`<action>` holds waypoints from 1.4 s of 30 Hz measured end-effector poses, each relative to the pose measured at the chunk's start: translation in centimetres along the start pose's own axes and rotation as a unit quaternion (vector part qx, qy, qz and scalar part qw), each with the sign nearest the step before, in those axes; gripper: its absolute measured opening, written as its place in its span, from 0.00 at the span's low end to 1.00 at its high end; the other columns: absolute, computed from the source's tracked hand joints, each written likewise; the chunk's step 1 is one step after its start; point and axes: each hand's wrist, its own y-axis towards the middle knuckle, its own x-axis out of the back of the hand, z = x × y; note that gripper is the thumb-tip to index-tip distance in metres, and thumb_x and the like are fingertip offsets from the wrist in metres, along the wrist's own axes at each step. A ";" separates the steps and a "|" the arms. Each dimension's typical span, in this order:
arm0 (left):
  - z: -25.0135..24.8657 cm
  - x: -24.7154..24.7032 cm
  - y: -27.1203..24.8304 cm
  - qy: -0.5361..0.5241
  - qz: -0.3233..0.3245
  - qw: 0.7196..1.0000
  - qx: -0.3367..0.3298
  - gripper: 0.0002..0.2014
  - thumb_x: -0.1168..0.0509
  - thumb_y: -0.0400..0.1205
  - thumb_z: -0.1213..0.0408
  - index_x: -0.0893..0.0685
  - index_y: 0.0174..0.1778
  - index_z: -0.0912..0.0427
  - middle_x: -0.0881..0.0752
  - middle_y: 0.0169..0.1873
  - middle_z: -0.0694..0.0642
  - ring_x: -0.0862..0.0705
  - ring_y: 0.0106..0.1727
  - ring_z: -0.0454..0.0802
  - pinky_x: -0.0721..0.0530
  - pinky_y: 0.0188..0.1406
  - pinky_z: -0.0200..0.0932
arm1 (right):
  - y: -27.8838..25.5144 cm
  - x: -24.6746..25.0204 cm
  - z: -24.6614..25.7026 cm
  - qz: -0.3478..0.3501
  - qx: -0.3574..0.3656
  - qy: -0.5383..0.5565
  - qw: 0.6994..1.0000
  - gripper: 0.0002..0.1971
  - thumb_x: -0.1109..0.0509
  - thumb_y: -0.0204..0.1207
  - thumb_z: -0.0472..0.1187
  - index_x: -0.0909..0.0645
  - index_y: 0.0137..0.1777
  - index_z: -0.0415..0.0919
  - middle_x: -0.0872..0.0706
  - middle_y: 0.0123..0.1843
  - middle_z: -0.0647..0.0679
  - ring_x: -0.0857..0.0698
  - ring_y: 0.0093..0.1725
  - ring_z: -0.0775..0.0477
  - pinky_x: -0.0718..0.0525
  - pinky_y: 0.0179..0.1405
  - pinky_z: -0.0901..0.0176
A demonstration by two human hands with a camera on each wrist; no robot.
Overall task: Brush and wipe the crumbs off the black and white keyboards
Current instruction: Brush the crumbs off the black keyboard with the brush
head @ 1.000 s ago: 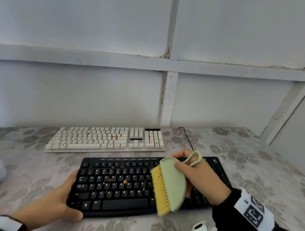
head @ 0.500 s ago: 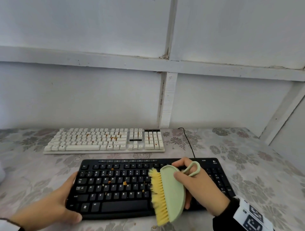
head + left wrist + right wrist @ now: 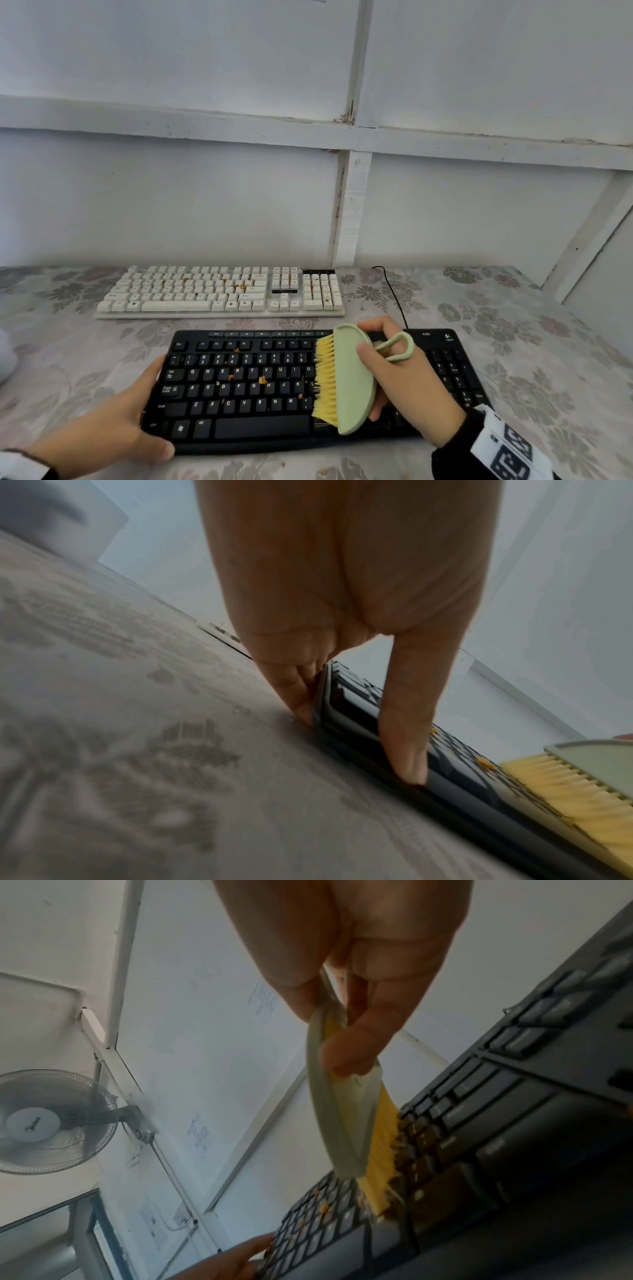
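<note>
At six o'clock on the floral-patterned tabletop [image 3: 513,342] sits the black keyboard [image 3: 239,383], flat and matte, orange crumbs [image 3: 263,379] dotted over its letter keys. The right hand [image 3: 407,383] has its grip wrapped round the brush [image 3: 352,380], a pale green half-moon of smooth plastic with a loop handle and stiff yellow bristles [image 3: 325,380], a finger through the loop. Bristles down on the keys right of centre, and they've slid up toward twelve o'clock since half a second ago. The left hand [image 3: 113,428] stays put at the keyboard's nine o'clock end, grip clamped on the edge, thumb on the front rim, fingers against the side. "K200" and the Logitech mark read at the top right corner. At twelve o'clock lies the white keyboard [image 3: 219,291], chunky cream keycaps, crumbs scattered there too, a black cable [image 3: 394,294] trailing beside it.
</note>
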 end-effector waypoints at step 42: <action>-0.6 -0.2 -0.3 -0.003 0.008 1.000 0.018 0.52 0.21 0.53 0.69 0.38 0.52 0.09 0.18 0.57 0.30 0.18 0.61 0.37 0.20 0.61 0.44 | 0.8 -1.8 0.6 0.052 -0.023 -0.024 0.998 0.06 0.38 0.80 0.35 0.24 0.54 0.44 0.18 0.41 0.38 0.21 0.19 0.50 0.22 0.14 0.62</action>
